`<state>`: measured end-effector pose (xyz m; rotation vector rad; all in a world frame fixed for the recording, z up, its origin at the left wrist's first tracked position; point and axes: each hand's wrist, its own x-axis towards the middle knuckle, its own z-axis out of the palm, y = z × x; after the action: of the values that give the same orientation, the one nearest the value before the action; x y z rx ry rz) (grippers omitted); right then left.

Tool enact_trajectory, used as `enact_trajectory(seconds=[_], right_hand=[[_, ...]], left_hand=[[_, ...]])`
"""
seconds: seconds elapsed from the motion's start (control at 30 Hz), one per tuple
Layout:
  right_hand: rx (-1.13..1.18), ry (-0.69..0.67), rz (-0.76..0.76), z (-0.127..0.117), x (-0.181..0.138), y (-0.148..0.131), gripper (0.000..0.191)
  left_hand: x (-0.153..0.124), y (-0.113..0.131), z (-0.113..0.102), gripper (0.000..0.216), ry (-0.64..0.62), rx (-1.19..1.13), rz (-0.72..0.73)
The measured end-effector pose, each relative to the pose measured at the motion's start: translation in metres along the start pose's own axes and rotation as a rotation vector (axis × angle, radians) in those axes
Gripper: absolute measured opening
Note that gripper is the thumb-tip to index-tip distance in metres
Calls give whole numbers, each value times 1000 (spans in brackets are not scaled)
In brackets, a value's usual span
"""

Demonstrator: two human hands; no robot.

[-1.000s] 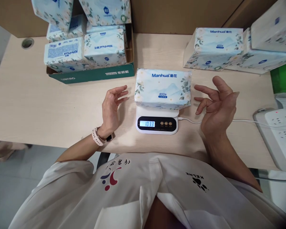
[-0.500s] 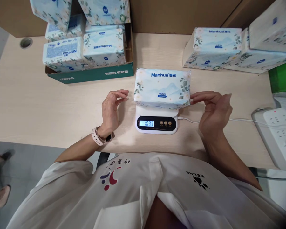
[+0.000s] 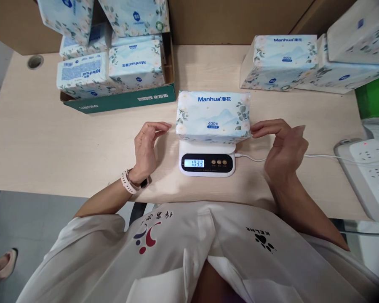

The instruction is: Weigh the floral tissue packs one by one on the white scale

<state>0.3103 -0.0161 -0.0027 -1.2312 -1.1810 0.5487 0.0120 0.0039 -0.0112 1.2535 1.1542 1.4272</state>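
Observation:
A pack of tissues [image 3: 213, 115] with a floral print and "Manhua" lettering lies on a white digital kitchen scale [image 3: 207, 164]. The lit display reads 103.3. To the left of the pack, my left hand [image 3: 147, 145] rests on its side on the table, fingers bent towards the pack with a small gap between. On the other side, my right hand [image 3: 284, 145] has its fingers stretched towards the pack's right edge, very near it; whether the tips touch, I cannot tell. Neither hand holds anything.
A green open carton [image 3: 123, 103] at the back left holds several tissue packs [image 3: 137, 63]. More tissue packs [image 3: 279, 63] stand at the back right, near a green package [image 3: 374, 99]. A white cable [image 3: 254, 158] runs from the scale towards a power strip [image 3: 369, 158] at the right.
My hands, the pack and the scale keep their places, and the reading is the same. The view has shifted slightly. At the lower left, a person's feet on the floor have moved.

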Motion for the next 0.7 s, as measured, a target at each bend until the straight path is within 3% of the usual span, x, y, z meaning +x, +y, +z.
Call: enact_trajectory(seconds=[0.27, 0.5, 0.57, 0.63, 0.7], right_hand=[[37, -14, -28, 1, -2, 1, 74], [-88, -111, -30, -8, -1, 9, 69], [-124, -143, -28, -9, -2, 10, 61], [-149, -218, -18, -7, -7, 9, 56], [-183, -324, -33, -2, -14, 6, 64]], left_hand=[[-1, -3, -2, 43, -19, 50, 27], [2, -8, -6, 41, 0, 35, 49], [2, -7, -9, 47, -84, 100, 51], [1, -2, -11, 59, -260, 205, 40], [2, 5, -9, 69, -434, 293, 28]])
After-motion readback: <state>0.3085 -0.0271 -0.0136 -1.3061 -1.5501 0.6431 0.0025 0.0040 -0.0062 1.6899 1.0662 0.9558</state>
